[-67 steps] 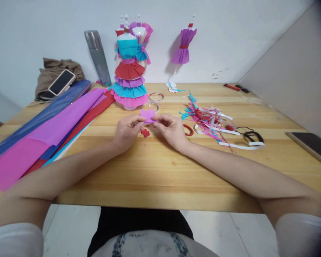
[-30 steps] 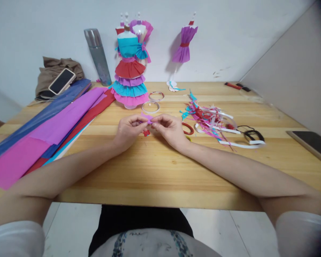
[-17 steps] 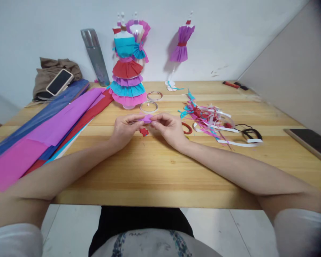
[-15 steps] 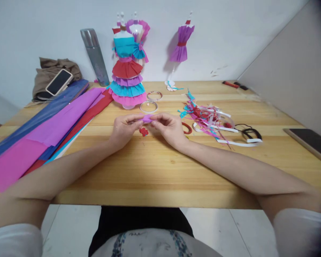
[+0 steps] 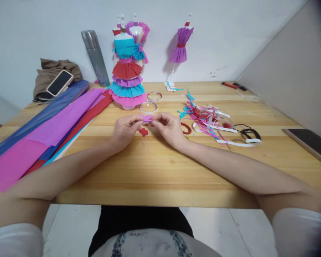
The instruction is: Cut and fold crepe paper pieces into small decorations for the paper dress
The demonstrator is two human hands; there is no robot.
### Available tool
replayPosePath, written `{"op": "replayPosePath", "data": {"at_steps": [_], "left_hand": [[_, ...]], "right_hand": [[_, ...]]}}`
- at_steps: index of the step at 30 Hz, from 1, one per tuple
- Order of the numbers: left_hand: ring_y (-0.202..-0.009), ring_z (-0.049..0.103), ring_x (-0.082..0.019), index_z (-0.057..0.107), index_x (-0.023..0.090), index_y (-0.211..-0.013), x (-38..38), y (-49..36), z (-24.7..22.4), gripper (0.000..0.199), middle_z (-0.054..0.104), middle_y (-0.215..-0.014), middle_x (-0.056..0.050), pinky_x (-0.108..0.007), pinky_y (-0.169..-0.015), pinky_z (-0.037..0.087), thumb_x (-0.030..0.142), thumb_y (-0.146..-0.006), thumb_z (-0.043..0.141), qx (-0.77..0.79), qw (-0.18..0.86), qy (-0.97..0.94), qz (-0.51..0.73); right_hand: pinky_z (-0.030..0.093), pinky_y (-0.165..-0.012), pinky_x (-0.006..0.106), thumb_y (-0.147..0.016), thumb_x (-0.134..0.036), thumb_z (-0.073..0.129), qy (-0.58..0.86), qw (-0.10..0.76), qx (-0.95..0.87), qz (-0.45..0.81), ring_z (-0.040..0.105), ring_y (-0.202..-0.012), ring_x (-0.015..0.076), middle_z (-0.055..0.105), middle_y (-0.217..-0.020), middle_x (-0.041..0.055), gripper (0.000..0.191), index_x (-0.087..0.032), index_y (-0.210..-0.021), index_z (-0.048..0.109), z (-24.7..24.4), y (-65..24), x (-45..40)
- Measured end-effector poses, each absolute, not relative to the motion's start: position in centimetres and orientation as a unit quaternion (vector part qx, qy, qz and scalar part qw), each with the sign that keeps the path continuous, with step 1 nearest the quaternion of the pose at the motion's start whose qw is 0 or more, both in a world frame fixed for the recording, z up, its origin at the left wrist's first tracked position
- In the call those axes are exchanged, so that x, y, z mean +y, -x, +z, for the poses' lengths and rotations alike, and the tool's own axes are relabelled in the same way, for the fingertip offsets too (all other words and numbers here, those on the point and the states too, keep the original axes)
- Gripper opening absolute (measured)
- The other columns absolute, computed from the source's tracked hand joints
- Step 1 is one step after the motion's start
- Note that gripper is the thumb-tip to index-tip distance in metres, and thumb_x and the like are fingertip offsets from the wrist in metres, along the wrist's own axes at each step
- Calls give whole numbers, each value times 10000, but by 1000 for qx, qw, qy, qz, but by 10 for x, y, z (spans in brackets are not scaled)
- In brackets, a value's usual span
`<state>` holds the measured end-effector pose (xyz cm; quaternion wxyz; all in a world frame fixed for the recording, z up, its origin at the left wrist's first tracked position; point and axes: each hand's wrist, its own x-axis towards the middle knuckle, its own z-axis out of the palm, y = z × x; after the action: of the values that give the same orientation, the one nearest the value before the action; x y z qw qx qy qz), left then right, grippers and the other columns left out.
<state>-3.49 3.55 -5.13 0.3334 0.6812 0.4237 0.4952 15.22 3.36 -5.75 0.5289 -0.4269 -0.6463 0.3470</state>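
A small piece of purple crepe paper (image 5: 147, 118) is pinched between my two hands above the middle of the table. My left hand (image 5: 125, 132) grips its left end between thumb and fingers. On the other end, the thumb and index finger of my right hand (image 5: 169, 129) are closed. Fingertips hide part of the paper. Just below it lies a small red paper flower (image 5: 143, 132). Partly behind my right hand is a red-orange ring (image 5: 186, 128), perhaps a tape roll.
Behind my hands stand dress forms in layered crepe paper (image 5: 127, 69) and one purple dress form (image 5: 182, 44). Clear tape rolls (image 5: 149, 107) lie nearer. Crepe sheets (image 5: 42, 132), a phone (image 5: 60, 82) and a bottle (image 5: 96, 59) are left; paper scraps (image 5: 205, 117) and a dark tablet-like device (image 5: 310, 142) right.
The fingers have shifted slightly on the purple paper, and more of its upper edge shows. Both hands stay in nearly the same place.
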Motion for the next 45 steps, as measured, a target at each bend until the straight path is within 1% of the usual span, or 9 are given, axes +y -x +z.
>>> {"op": "replayPosePath", "data": {"at_steps": [4, 7, 13, 18, 24, 29, 34, 41, 45], "left_hand": [[-599, 708, -151, 739, 155, -837, 32, 31, -46, 206, 756, -725, -39, -260, -614, 564, 351, -775, 725, 412, 412, -637, 506], [-584, 708, -161, 694, 144, -796, 31, 29, -44, 268, 740, -663, -44, -259, -584, 552, 381, -715, 790, 427, 452, -592, 513], [-563, 693, -149, 679, 146, -752, 31, 27, -41, 304, 732, -617, -38, -263, -603, 555, 371, -632, 844, 436, 494, -538, 525], [-563, 694, -146, 683, 147, -758, 27, 26, -37, 298, 739, -626, -41, -268, -618, 561, 353, -621, 850, 447, 515, -517, 517], [-558, 698, -154, 667, 149, -764, 26, 25, -37, 337, 733, -613, -35, -279, -622, 570, 373, -605, 862, 446, 525, -512, 513], [-545, 693, -149, 655, 146, -757, 28, 26, -39, 332, 721, -597, -29, -272, -609, 564, 366, -606, 852, 442, 524, -517, 513], [-547, 692, -155, 648, 149, -768, 28, 26, -41, 305, 709, -592, -25, -277, -596, 559, 351, -629, 828, 443, 507, -526, 519], [-524, 653, -125, 717, 153, -826, 30, 27, -47, 284, 694, -589, -2, -257, -570, 537, 357, -660, 823, 444, 470, -556, 523], [-552, 663, -128, 751, 148, -873, 32, 29, -48, 316, 738, -677, -23, -270, -597, 561, 355, -647, 831, 447, 468, -558, 519]], "right_hand": [[514, -739, 331, -775, -294, 688, 412, 540, -634, 369, 654, -717, 166, 720, -774, 27, 103, -192, -786, 680, -57, -151, 33], [531, -753, 342, -747, -313, 716, 406, 547, -614, 398, 664, -719, 171, 717, -762, 26, 128, -195, -766, 670, -56, -149, 33], [526, -700, 331, -688, -326, 752, 418, 558, -585, 414, 628, -657, 157, 693, -693, 13, 160, -197, -707, 659, -51, -149, 32], [475, -629, 300, -667, -340, 758, 431, 551, -574, 425, 552, -582, 124, 665, -644, -5, 181, -199, -673, 644, -49, -149, 30], [454, -610, 294, -660, -334, 761, 417, 556, -575, 432, 535, -575, 121, 640, -631, -18, 184, -203, -695, 637, -49, -148, 30], [491, -645, 305, -665, -307, 753, 404, 552, -584, 438, 587, -630, 135, 683, -703, -3, 155, -203, -762, 691, -51, -149, 31], [532, -698, 331, -680, -326, 746, 404, 540, -603, 426, 640, -690, 159, 727, -760, 14, 165, -212, -798, 725, -54, -150, 33], [528, -674, 321, -695, -322, 747, 424, 515, -622, 410, 636, -656, 153, 737, -744, 16, 204, -199, -857, 761, -56, -153, 35], [526, -670, 318, -708, -307, 736, 436, 505, -625, 405, 639, -646, 153, 735, -734, 19, 186, -196, -854, 767, -57, -154, 37]]}}
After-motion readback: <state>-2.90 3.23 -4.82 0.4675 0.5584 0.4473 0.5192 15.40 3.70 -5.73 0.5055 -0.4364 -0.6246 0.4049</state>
